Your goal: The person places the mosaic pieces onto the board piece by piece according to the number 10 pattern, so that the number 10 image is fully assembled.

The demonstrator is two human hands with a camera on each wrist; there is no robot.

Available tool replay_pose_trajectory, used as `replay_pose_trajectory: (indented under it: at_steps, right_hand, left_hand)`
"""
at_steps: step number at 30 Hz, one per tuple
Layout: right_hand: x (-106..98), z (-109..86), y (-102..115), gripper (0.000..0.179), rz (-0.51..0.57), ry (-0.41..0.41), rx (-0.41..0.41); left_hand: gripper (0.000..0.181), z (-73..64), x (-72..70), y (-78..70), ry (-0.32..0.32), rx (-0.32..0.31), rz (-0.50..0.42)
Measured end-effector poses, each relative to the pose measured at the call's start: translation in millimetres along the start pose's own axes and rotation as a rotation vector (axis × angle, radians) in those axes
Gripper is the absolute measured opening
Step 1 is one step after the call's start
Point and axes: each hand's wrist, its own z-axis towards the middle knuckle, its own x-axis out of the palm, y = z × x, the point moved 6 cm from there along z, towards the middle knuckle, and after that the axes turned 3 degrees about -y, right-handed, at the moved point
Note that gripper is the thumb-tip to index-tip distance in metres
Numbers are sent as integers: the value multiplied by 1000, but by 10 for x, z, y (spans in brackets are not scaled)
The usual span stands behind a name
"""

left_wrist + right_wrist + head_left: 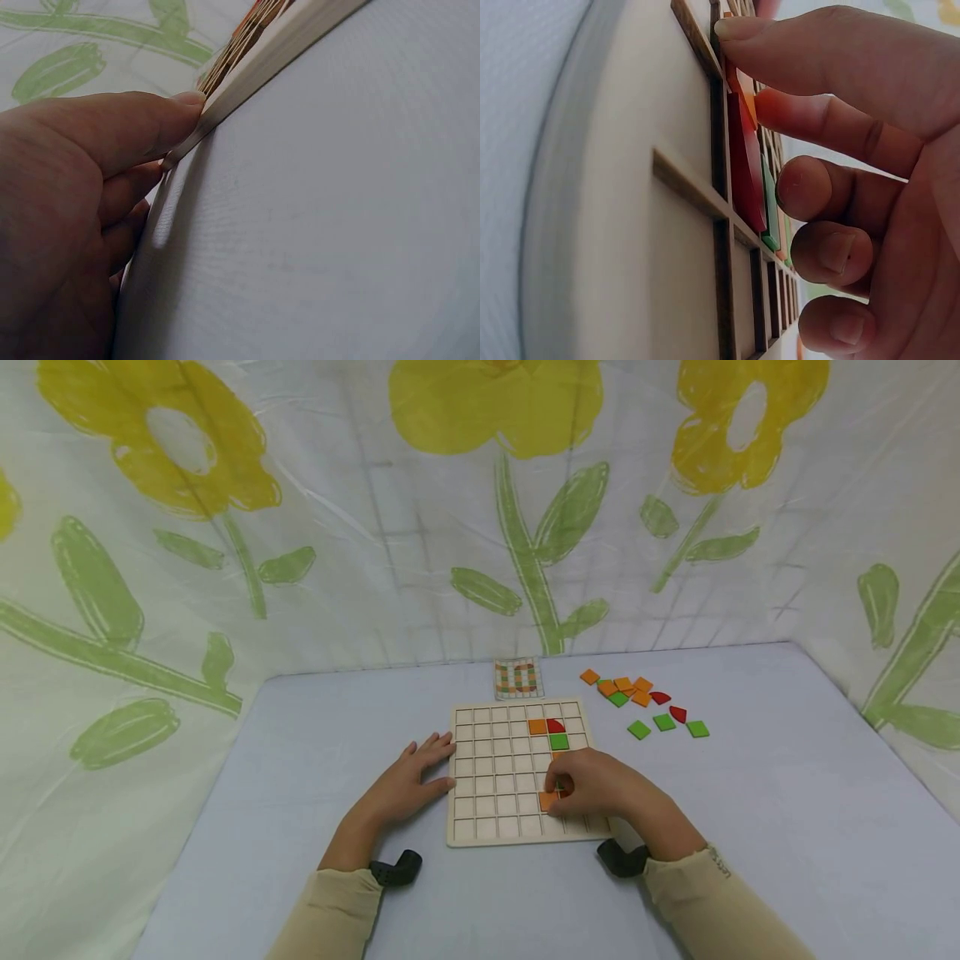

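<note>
A wooden grid board point(487, 785) lies flat on the table. My left hand point(408, 785) rests at its left edge, fingers extended; in the left wrist view the thumb point(169, 120) touches the board's side. My right hand point(600, 785) is over the board's lower right, thumb and index finger pinching an orange square tile point(549, 801) at a cell. Beside that tile, a red quarter-round tile point(746, 165) sits in the grid, with a green tile point(770, 206) past it. Farther up are an orange tile point(537, 727), a red quarter-round point(555, 726) and a green square point(558, 742).
Behind the board lies a small pattern card point(517, 678) with coloured shapes on a grid. Loose tiles lie to the right, including orange squares point(590, 677), red quarter-rounds point(678, 714) and green squares point(697, 728). A flower-printed curtain point(337, 568) hangs behind the table.
</note>
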Motion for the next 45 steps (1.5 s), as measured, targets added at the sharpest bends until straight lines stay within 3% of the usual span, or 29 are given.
replay_pose_trajectory:
  at_steps: [19,23,29,36,41,45]
  right_hand:
    - [6,2,-42,11,35,0,-6]
    - [-69,16,-157,9,68,-69,28]
    - [-345,-16,-594,14,68,-264,216]
    - [-714,-321,-1209,32,64,-432,429]
    - [-826,-587,-1581,37,138,-520,610]
    - [-857,-692,-1722,42,144,-590,674]
  left_hand:
    - [63,-6,3,4,7,-6,-7]
    - [63,-6,2,5,7,-5,-5]
    - [63,-3,-7,-6,10,10,-1]
    - [62,1,-9,-9,1,21,6]
    - [62,5,0,4,2,21,9]
    - [62,11,1,5,7,18,12]
